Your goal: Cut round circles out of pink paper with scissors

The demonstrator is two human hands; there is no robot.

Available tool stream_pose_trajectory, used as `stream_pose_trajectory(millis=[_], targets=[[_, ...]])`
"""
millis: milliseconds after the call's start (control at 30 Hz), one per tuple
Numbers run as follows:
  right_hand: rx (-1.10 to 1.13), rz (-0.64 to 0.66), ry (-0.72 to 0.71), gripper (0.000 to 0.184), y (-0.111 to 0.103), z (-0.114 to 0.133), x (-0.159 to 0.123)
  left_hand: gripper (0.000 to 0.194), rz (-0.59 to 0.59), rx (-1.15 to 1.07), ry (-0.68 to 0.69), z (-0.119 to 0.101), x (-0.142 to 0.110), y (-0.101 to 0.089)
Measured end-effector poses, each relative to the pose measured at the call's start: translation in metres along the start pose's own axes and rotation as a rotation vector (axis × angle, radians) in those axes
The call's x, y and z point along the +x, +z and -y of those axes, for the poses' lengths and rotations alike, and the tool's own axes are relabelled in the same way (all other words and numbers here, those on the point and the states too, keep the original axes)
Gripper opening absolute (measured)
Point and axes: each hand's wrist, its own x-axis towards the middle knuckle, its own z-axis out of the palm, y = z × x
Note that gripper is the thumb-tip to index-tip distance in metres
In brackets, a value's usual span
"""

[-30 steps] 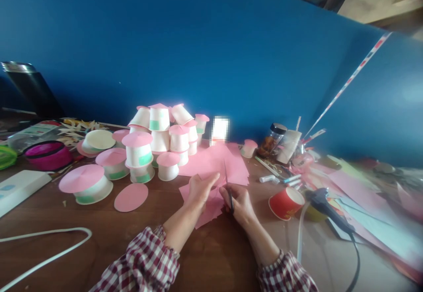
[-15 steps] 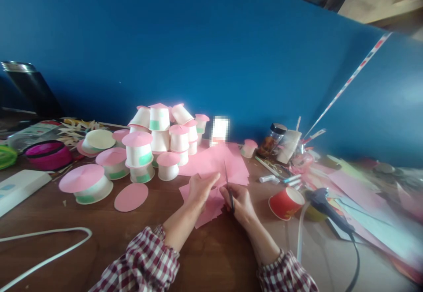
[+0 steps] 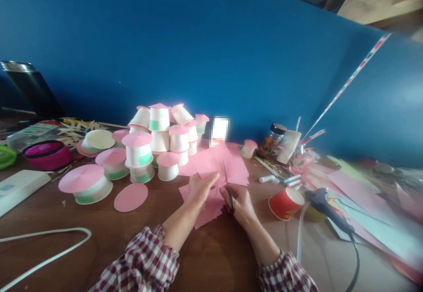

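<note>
The right hand has its fingers closed around the dark handle of the scissors, whose thin blade points to twelve o'clock. Touching distance away, the left hand pinches pink paper under its thumb; its other fingers are mostly hidden, so how firmly they press cannot be told. The pink paper lies between and below both hands, over the brown table, with larger pink sheets beyond at twelve o'clock.

Out from the hands, a pink disc lies flat at nine o'clock. At ten stand the white cups, stacked in tiers and topped with pink paper caps, some bearing green patches; their insides are hidden. One small capped cup sits apart, between one and two.

Just past three, a red cup leans with its pale end up; whether it holds anything cannot be told. The glue gun lies farther that way. At two, a dark-lidded clear jar holds something brown. Far out past nine are a magenta round case with a black rim and a clear plastic box, contents unclear.
</note>
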Motion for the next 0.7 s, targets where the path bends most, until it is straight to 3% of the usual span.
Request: stream_pose_trajectory(millis=[400,700], targets=[[0.002,0.012,0.007,0.028,0.0015,-0.0055,0.0010,0.048,0.031,-0.062,0.033,-0.0027,-0.0026,0.0010],[0.074,0.034,0.062,0.028,0.0011,-0.0053,0.0007,0.045,0.038,0.008,-0.016,-0.0042,-0.0046,0.0018]])
